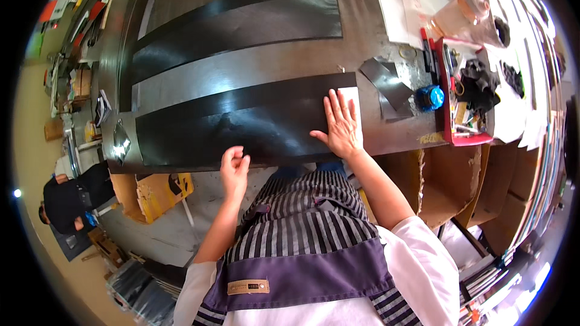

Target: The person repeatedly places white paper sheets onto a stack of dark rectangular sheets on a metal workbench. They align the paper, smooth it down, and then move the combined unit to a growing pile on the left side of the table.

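Note:
A long black sheet (241, 121) lies flat along the near side of a dark grey worktable (266, 66). My right hand (342, 125) presses flat on the sheet's right end, fingers spread, beside a small white backing patch (351, 98). At the table's near edge my left hand (234, 168) pinches the sheet's lower rim between thumb and fingers. A second black sheet (241, 24) lies further back on the table.
Dark offcuts (386, 81) and a blue round object (431, 98) lie right of the sheet. A red tray (465, 93) holds tools and black scraps. Cardboard boxes (459, 181) stand under the table. Another person (69, 199) crouches at far left.

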The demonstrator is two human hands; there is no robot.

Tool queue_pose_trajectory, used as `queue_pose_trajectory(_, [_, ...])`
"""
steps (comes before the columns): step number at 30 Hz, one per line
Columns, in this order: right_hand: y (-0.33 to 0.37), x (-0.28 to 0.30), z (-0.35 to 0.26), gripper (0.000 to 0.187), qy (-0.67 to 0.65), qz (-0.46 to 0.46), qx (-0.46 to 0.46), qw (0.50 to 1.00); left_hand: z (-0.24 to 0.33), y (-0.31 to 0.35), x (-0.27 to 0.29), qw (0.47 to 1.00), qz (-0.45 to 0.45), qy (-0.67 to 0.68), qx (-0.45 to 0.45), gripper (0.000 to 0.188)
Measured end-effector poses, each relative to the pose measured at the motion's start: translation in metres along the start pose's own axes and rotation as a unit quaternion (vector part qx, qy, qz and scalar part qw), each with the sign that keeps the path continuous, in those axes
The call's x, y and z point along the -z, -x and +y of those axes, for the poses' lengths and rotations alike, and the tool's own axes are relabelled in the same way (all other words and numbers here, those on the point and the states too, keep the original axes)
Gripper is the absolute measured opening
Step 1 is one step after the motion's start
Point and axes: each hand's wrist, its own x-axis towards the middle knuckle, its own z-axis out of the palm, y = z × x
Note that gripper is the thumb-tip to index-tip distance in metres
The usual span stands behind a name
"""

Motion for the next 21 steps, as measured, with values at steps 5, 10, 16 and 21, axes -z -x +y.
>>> queue_pose_trajectory(5, [-0.002,0.008,-0.012,0.087,-0.046,0.017,-0.001,0.999,-0.091,0.067,0.091,0.997,0.055,-0.053,0.008,0.034])
queue_pose_trajectory(10, [0.02,-0.007,-0.159,0.066,-0.157,0.053,0.128,0.978,-0.225,0.15,0.181,0.983,0.05,-0.098,0.147,0.037])
queue_pose_trajectory(16, [0.043,-0.078,-0.313,0.039,-0.257,-0.176,0.227,0.923,-0.261,0.117,0.274,0.981,0.165,-0.078,0.062,0.037])
queue_pose_trajectory(21, [0.013,-0.077,-0.387,0.031,-0.262,-0.181,0.238,0.918,-0.239,0.032,0.359,0.96,0.26,-0.102,-0.03,0.034])
